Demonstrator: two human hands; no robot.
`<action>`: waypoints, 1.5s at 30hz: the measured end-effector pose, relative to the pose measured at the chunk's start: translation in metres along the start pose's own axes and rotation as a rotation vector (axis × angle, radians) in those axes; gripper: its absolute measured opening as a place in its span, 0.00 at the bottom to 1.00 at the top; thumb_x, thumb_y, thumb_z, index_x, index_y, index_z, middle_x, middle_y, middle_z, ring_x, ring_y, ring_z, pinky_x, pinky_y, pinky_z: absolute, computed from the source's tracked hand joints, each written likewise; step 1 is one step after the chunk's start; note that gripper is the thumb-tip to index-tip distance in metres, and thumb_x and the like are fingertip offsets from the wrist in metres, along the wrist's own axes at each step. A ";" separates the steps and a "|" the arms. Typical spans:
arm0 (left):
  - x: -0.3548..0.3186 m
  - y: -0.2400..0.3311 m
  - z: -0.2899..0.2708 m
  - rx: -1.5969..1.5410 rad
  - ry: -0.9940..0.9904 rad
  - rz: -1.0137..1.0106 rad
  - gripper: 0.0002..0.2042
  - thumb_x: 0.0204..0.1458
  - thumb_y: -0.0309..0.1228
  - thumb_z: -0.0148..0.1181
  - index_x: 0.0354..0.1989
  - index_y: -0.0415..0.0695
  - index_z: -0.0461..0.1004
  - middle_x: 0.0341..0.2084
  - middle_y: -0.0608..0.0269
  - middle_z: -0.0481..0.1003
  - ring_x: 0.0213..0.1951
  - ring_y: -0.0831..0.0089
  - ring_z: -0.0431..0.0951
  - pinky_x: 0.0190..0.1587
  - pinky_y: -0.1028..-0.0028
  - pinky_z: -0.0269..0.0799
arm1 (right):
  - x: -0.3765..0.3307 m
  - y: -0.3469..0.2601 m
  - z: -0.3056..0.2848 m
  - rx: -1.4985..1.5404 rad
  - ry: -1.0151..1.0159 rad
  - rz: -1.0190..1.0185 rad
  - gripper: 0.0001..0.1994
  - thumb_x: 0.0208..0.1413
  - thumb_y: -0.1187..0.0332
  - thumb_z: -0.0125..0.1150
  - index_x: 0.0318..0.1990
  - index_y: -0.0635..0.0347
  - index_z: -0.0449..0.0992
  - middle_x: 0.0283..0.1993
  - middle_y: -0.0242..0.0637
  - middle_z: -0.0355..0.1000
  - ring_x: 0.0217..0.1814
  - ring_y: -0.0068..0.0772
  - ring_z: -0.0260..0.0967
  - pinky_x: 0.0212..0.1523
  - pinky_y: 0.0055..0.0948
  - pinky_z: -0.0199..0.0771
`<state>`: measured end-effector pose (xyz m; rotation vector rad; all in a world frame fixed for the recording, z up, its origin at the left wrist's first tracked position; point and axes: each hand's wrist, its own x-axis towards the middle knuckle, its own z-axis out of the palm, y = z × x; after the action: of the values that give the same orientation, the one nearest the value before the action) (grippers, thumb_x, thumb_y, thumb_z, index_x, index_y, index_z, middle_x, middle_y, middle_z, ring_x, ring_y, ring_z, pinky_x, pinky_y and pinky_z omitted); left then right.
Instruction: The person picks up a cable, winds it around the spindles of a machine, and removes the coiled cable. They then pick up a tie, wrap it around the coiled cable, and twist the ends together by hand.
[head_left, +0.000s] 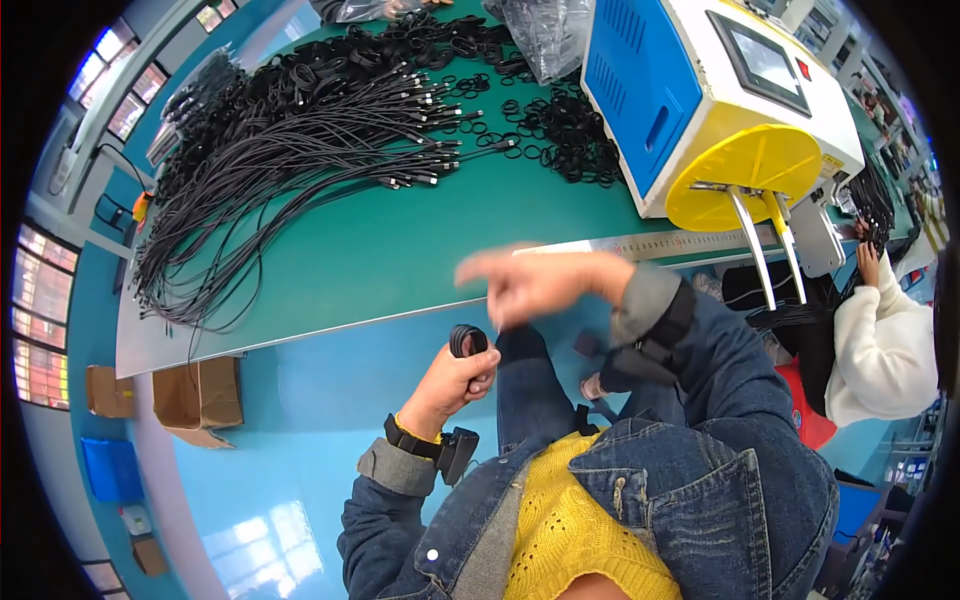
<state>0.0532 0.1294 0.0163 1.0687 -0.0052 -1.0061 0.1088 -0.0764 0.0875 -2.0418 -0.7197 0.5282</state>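
Observation:
My left hand [450, 387] is closed around a coiled black cable [467, 341], held upright just off the near edge of the table. Above it and to the right, my right hand [545, 285] passes over the table edge, slightly blurred. Its index finger stretches out to the left while the other fingers hang loosely down, and nothing shows in them. Farther off on the green table lies a large bundle of black cables [310, 150] with light metal plugs. Small black bands [572, 138] are scattered beside the plugs.
A blue and white machine [650, 110] with a yellow disc [735, 165] and two metal prongs stands at the right. A steel ruler [650, 245] runs along the table edge. A co-worker in white [885, 345] sits at the right. An open cardboard box [200, 397] stands on the floor.

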 end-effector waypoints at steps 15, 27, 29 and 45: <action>0.013 0.010 0.013 -0.212 -0.092 0.320 0.10 0.47 0.29 0.58 0.25 0.44 0.62 0.16 0.71 0.58 0.18 0.82 0.59 0.17 0.83 0.53 | 0.044 0.046 -0.063 0.625 0.575 0.223 0.07 0.51 0.64 0.56 0.28 0.58 0.73 0.21 0.24 0.60 0.21 0.17 0.56 0.18 0.20 0.53; 0.018 -0.011 0.088 0.068 0.027 0.387 0.06 0.48 0.28 0.59 0.30 0.42 0.69 0.16 0.71 0.65 0.16 0.84 0.63 0.18 0.84 0.57 | -0.118 0.005 0.050 0.991 0.319 0.207 0.06 0.54 0.66 0.55 0.30 0.58 0.70 0.18 0.21 0.56 0.17 0.11 0.46 0.17 0.13 0.44; 0.019 -0.021 0.097 0.158 0.097 0.385 0.06 0.48 0.28 0.59 0.31 0.42 0.69 0.16 0.71 0.65 0.17 0.84 0.63 0.18 0.84 0.57 | -0.134 0.008 0.055 0.973 0.380 0.196 0.06 0.55 0.67 0.55 0.30 0.59 0.70 0.19 0.22 0.59 0.17 0.12 0.49 0.17 0.13 0.48; 0.023 -0.023 0.132 0.665 -0.089 0.008 0.08 0.42 0.29 0.62 0.28 0.42 0.70 0.16 0.72 0.66 0.16 0.84 0.63 0.17 0.81 0.57 | -0.184 -0.007 0.026 0.100 0.349 0.120 0.21 0.45 0.72 0.62 0.51 0.54 0.71 0.22 0.32 0.71 0.17 0.18 0.67 0.18 0.19 0.67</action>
<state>-0.0085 0.0158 0.0587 1.6199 -0.4422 -1.0706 -0.0448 -0.1801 0.0970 -2.0204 -0.3574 0.2576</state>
